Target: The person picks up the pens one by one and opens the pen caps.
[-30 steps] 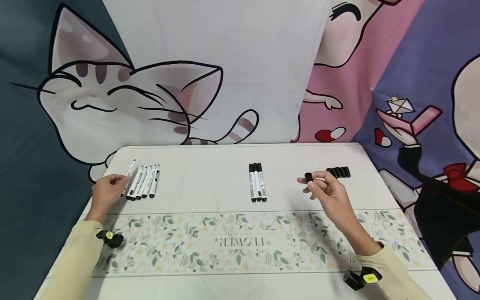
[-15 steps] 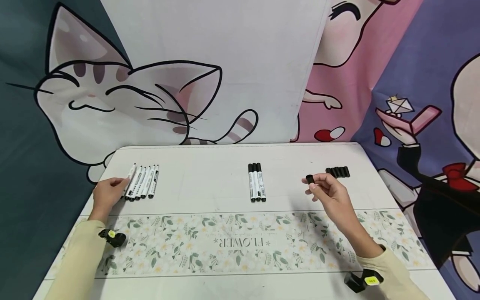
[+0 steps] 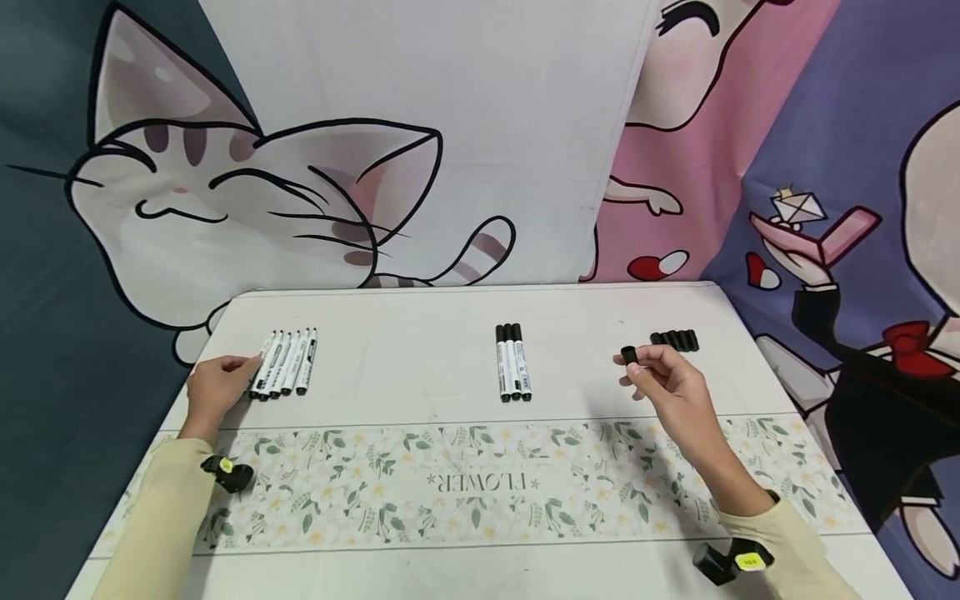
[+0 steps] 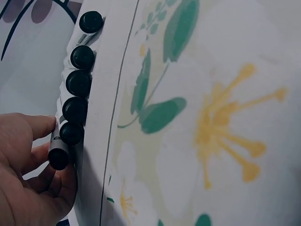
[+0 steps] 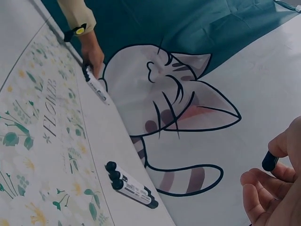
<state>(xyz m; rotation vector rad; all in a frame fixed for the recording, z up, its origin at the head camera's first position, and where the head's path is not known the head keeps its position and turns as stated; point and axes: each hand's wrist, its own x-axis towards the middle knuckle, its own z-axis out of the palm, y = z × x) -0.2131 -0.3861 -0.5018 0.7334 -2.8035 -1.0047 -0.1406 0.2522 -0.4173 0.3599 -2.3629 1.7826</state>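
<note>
At the left end of a row of several uncapped white markers, my left hand pinches the outermost marker between thumb and fingers, right beside its neighbour. Black end plugs of the row face the camera in the left wrist view. My right hand is raised over the right part of the table and pinches a black marker cap between thumb and fingertips. The same cap shows dark at the fingertips in the right wrist view.
Three capped markers lie side by side mid-table. Beyond my right hand sits a row of several black caps. A floral strip crosses the white table, and a cat-print cloth hangs behind its far edge.
My left hand has brought its marker in against the row, where it stood slightly apart before. The right hand, with the cap, has drifted a little to the right.
</note>
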